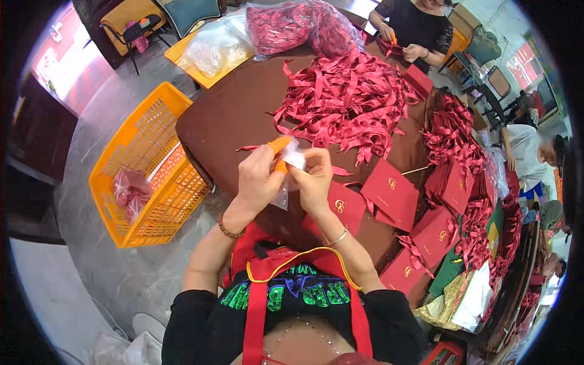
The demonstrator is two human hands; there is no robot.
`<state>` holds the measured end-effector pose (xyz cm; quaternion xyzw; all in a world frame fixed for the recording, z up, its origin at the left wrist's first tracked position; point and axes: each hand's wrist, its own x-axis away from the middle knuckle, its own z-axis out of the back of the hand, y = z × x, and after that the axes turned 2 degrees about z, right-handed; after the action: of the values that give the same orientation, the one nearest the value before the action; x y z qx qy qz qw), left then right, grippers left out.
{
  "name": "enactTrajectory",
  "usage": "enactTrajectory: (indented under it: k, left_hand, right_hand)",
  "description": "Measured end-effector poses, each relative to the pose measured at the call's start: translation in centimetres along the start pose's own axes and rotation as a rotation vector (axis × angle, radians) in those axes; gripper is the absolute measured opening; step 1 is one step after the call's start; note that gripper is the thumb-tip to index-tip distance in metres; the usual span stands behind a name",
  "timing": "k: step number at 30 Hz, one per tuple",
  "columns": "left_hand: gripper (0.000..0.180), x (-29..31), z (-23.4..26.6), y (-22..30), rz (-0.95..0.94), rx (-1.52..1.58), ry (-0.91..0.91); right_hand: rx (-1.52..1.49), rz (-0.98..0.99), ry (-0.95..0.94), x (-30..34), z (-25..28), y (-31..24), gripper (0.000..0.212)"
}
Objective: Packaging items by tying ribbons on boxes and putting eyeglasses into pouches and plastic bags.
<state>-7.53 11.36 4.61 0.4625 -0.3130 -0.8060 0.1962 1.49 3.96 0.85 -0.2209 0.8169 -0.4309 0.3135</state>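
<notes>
Both hands meet over the near left part of the brown table [228, 115]. My left hand [257, 182], with orange covers on its thumb and a finger, is closed on a small clear plastic bag [293, 159]. My right hand [314, 187] pinches the same bag from the other side. Something white shows at the bag, too small to make out. Below the right hand lies a red folder-like pouch [345, 210] with a gold emblem, partly hidden by the wrist. Another red pouch [391, 193] lies to its right. A large heap of red ribbons [347, 103] spreads just beyond the hands.
A yellow plastic crate [112, 204] stands left of the table, with a bagged red bundle [131, 191] inside. Clear bags of red ribbon [280, 30] lie at the far edge. Stacked red pouches [435, 234] fill the right. Across the table a co-worker's hands [413, 52] handle ribbon.
</notes>
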Motion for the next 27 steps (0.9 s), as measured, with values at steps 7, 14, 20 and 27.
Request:
enactTrajectory:
  k: [7,14,20,27]
  left_hand:
    - [0.04,-0.7,1.5,-0.6,0.193,0.17,-0.227]
    - [0.057,-1.0,4.9,-3.6,0.329,0.509,-0.452]
    - [0.063,2.5,6.0,-4.5,-0.368,-0.577,-0.429]
    - [0.054,0.6,8.0,-7.5,-0.256,-0.342,-0.271]
  right_hand:
    - [-0.244,-0.316,-0.224,-0.4,1.0,-1.1,0.029]
    - [-0.159,-0.403,-0.101,-2.4,-1.4,-2.2,0.034]
    - [-0.149,-0.544,-0.199,-4.6,-3.1,-2.3,0.033]
    - [0.306,-0.488,-0.593,-9.0,-7.5,-1.4,0.027]
